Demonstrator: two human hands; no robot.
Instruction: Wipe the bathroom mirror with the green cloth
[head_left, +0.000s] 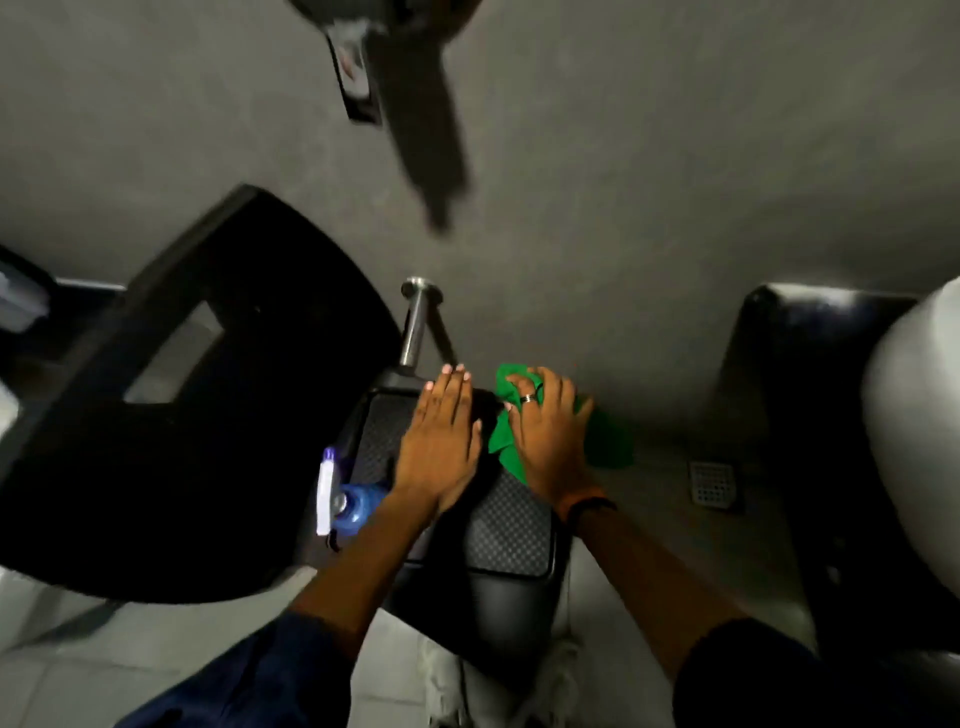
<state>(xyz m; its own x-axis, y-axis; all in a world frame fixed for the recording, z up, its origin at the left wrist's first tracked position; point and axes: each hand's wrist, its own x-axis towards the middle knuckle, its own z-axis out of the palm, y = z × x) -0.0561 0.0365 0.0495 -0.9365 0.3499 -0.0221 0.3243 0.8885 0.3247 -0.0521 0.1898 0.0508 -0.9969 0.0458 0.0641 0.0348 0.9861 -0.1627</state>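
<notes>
Covering most of green cloth (506, 441): right hand (550, 441).

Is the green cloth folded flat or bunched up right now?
Bunched up. The green cloth shows crumpled folds under the right hand, spilling out on both sides of the fingers.

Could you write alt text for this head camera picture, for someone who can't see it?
Seen from above, the right hand presses a green cloth, while the left hand lies flat on a dark stool beside a blue spray bottle.
</notes>
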